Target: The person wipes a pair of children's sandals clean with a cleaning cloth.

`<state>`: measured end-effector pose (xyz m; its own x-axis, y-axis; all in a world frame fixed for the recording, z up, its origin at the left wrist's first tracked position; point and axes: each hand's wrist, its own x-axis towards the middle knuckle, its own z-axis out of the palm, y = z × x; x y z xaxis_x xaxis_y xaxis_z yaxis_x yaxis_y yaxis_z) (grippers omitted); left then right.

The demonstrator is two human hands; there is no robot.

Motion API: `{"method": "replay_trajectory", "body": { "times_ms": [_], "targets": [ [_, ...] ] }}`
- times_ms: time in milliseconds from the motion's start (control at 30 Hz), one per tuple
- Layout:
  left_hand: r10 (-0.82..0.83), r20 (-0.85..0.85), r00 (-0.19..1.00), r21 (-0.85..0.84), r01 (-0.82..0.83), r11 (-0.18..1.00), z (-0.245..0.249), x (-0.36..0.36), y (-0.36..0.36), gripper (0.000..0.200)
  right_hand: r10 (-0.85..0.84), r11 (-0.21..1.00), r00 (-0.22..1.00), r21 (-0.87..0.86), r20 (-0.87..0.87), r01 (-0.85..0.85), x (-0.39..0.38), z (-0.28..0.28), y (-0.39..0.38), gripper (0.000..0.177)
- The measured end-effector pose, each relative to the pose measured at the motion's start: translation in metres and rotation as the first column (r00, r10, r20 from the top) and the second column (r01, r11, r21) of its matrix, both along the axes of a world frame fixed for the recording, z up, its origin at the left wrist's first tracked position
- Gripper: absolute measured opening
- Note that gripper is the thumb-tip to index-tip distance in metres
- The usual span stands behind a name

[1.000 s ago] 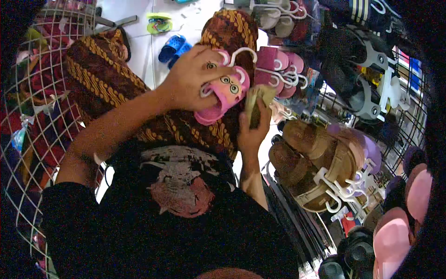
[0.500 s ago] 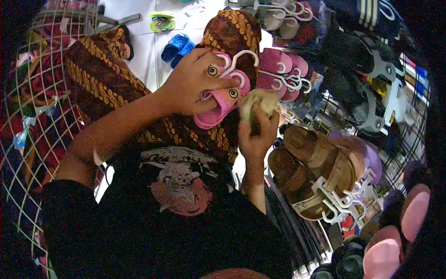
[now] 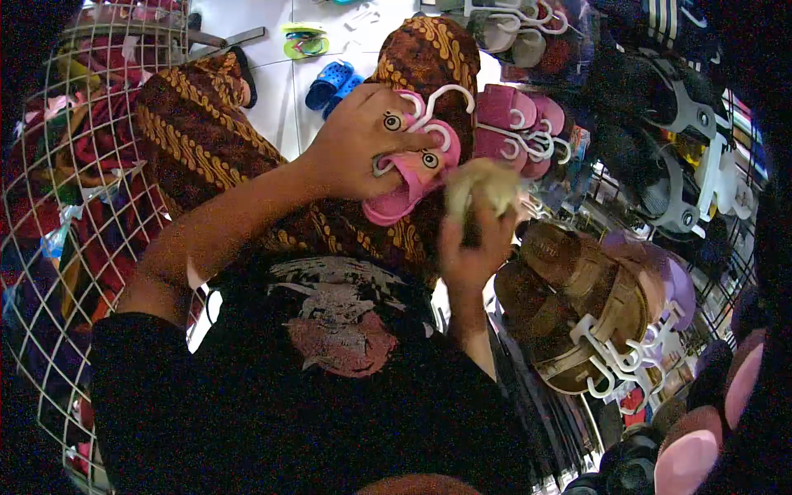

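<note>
A wire basket (image 3: 49,247) stuffed with clothes is seen far left. Next over, a pair of pink slippers (image 3: 417,177) with cartoon eyes, clipped on a white hanger, is gripped by the left hand (image 3: 351,148). A beige cloth wad (image 3: 487,183) is clutched in the right hand (image 3: 472,247), just beside the slippers. Brown sandals (image 3: 577,313) are hung further right.

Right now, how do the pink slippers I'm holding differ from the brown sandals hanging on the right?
The pink slippers are bright pink with cartoon eyes; the brown sandals are plain with wide straps. The pink slippers sit in your left hand; the brown sandals hang untouched, near your right hand clutching a beige wad. The brown sandals look larger. Both pairs hang on white hangers.
</note>
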<state>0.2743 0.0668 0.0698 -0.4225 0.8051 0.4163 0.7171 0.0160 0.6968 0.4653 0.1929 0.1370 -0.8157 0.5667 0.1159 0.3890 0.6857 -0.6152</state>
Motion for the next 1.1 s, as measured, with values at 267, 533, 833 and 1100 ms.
{"method": "replay_trajectory", "body": {
  "times_ms": [267, 533, 833, 1100],
  "targets": [
    [0.021, -0.017, 1.000, 0.010, -0.021, 1.000, 0.008, 0.001, 0.001, 0.051, 0.109, 0.994, 0.992, -0.040, 0.068, -0.106, 0.003, 0.008, -0.009, 0.041],
    [-0.005, 0.004, 1.000, 0.069, 0.005, 0.998, 0.003, 0.003, -0.005, 0.051, 0.077, 0.997, 0.997, 0.009, -0.007, -0.077, 0.014, 0.001, -0.013, 0.040],
    [0.032, -0.025, 0.999, 0.002, -0.032, 0.999, 0.005, 0.010, -0.005, 0.046, 0.122, 0.992, 0.990, 0.018, 0.073, -0.124, 0.010, 0.009, -0.020, 0.046],
    [0.024, -0.111, 0.993, -0.135, -0.039, 0.990, 0.014, 0.011, -0.004, 0.048, 0.068, 0.994, 0.998, 0.082, 0.009, -0.069, 0.002, 0.008, -0.009, 0.041]
  ]
}}
